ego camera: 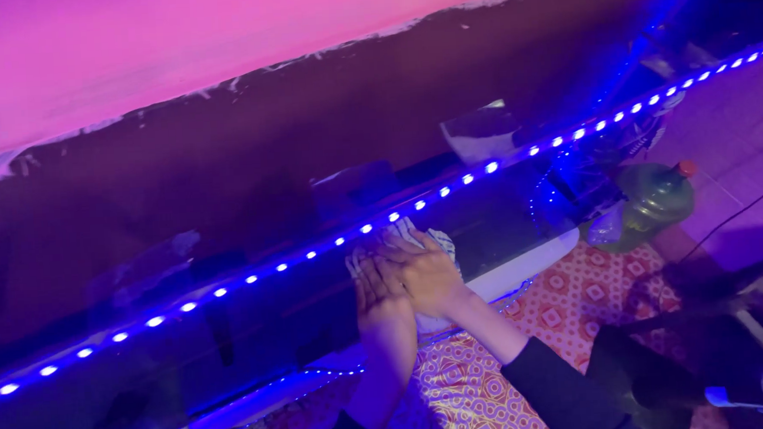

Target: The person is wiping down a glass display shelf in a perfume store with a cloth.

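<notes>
My left hand [377,297] and my right hand [428,273] press together on a white patterned cloth [439,240], the right lying partly over the left. The cloth rests on a dark glass shelf [257,334] just below a strip of blue lights [229,288] that runs diagonally across the view. Both hands lie flat with fingers pointing toward the strip. Most of the cloth is hidden under the hands.
A pink-lit wall [129,54] with a dark lower band rises behind the shelf. An orange patterned covering [577,300] lies below. A large green bottle with a red cap [655,200] stands at right, near a cable [747,208].
</notes>
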